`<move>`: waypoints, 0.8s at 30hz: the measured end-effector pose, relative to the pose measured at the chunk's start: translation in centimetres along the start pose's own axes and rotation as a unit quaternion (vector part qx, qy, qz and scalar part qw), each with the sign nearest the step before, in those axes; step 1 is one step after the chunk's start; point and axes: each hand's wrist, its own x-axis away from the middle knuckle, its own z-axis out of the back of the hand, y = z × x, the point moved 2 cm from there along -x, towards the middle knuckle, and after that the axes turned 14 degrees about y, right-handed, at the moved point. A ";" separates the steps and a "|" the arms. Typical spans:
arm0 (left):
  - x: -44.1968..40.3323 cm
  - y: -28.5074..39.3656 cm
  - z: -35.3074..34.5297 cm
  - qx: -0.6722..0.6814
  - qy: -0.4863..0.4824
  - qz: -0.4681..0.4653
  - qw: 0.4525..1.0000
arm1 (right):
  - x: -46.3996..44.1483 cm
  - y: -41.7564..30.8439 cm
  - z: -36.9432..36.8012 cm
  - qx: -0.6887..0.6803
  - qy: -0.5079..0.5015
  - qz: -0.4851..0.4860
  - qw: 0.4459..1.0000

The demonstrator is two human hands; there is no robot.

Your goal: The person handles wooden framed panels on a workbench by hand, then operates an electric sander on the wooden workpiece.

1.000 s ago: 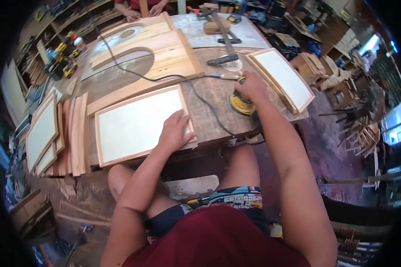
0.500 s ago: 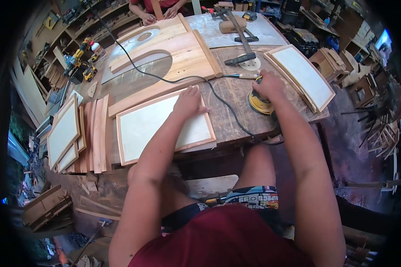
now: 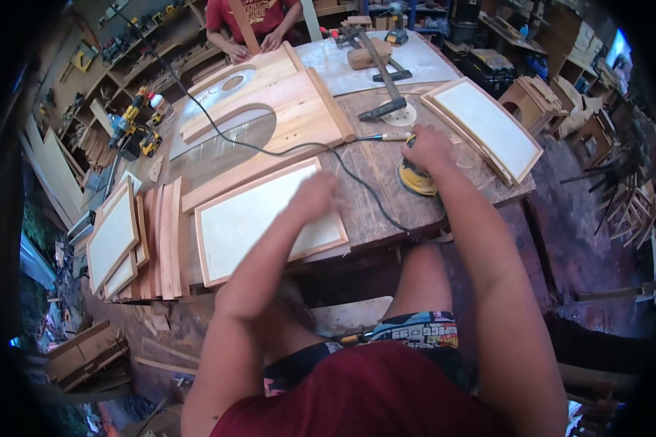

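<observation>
My right hand (image 3: 430,149) is closed around the top of a yellow and black orbital sander (image 3: 415,180), which rests on the workbench. A white panel with a wooden frame (image 3: 251,218) lies flat at the bench's front edge. Over its right part is my left hand (image 3: 319,197), smeared by motion, so its fingers cannot be made out. Just beyond the sander lies a chisel-like tool with a pale handle (image 3: 395,136). A black cord (image 3: 357,171) runs across the bench between my hands.
More framed panels lie at the right (image 3: 492,127) and left (image 3: 113,237), beside several wooden strips (image 3: 169,240). Beyond are boards with rounded cutouts (image 3: 299,116), a hammer (image 3: 383,109), a wooden mallet (image 3: 368,57) and cordless drills (image 3: 130,124). A co-worker's hands (image 3: 272,41) hover at the far side.
My left hand has lifted from the panel's far edge and moved right and nearer to me. My right hand stays on the sander. The whole view has shifted slightly.
</observation>
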 end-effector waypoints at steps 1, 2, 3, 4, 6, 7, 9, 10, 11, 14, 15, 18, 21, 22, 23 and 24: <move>2.2 2.2 0.7 0.134 0.015 -0.045 0.990 | 0.3 -0.1 0.3 -0.003 0.003 -0.003 1.000; 5.3 6.0 2.8 0.309 -0.005 -0.036 0.950 | 0.5 -0.2 0.6 -0.009 -0.003 0.001 1.000; 8.4 10.2 5.8 0.417 -0.049 -0.047 0.906 | 0.5 -0.1 1.0 -0.014 -0.008 0.003 1.000; 10.8 12.1 6.9 0.500 -0.109 -0.097 0.854 | 0.3 0.1 1.1 -0.016 -0.003 -0.002 1.000; 14.5 15.3 9.3 0.640 -0.251 -0.216 0.694 | 0.2 0.2 0.7 -0.025 -0.009 0.018 0.999; 15.9 16.9 9.4 0.694 -0.280 -0.264 0.608 | 0.3 0.3 0.7 -0.022 -0.008 0.016 1.000; 16.5 19.7 11.0 0.726 -0.294 -0.335 0.524 | 0.3 0.3 0.8 -0.027 -0.009 0.021 0.999; 15.8 21.2 11.8 0.756 -0.244 -0.343 0.502 | 0.3 0.2 0.8 -0.024 -0.005 0.021 0.999; 15.9 21.6 12.2 0.768 -0.249 -0.336 0.484 | 0.4 0.2 0.8 -0.029 -0.004 0.025 0.999; 16.3 21.4 12.0 0.783 -0.302 -0.333 0.429 | 0.6 0.5 0.5 -0.042 0.004 0.017 0.999; 16.4 21.2 11.9 0.784 -0.322 -0.347 0.401 | 0.6 0.7 0.4 -0.055 0.004 0.013 0.998; 16.0 21.1 12.1 0.780 -0.337 -0.398 0.347 | 0.2 0.7 -0.5 -0.034 0.035 0.022 0.999; 16.0 20.8 11.9 0.815 -0.292 -0.370 0.336 | 0.4 1.3 0.0 -0.041 0.041 0.015 0.998; 16.1 20.6 11.8 0.818 -0.273 -0.374 0.342 | 0.6 0.8 -0.5 -0.043 0.046 0.024 0.998; 16.0 20.3 11.2 0.809 -0.285 -0.396 0.328 | 0.5 0.7 -0.4 -0.045 0.037 0.024 0.998; 16.2 19.5 10.5 0.807 -0.292 -0.403 0.318 | 0.4 0.7 -0.3 -0.048 0.028 0.025 0.998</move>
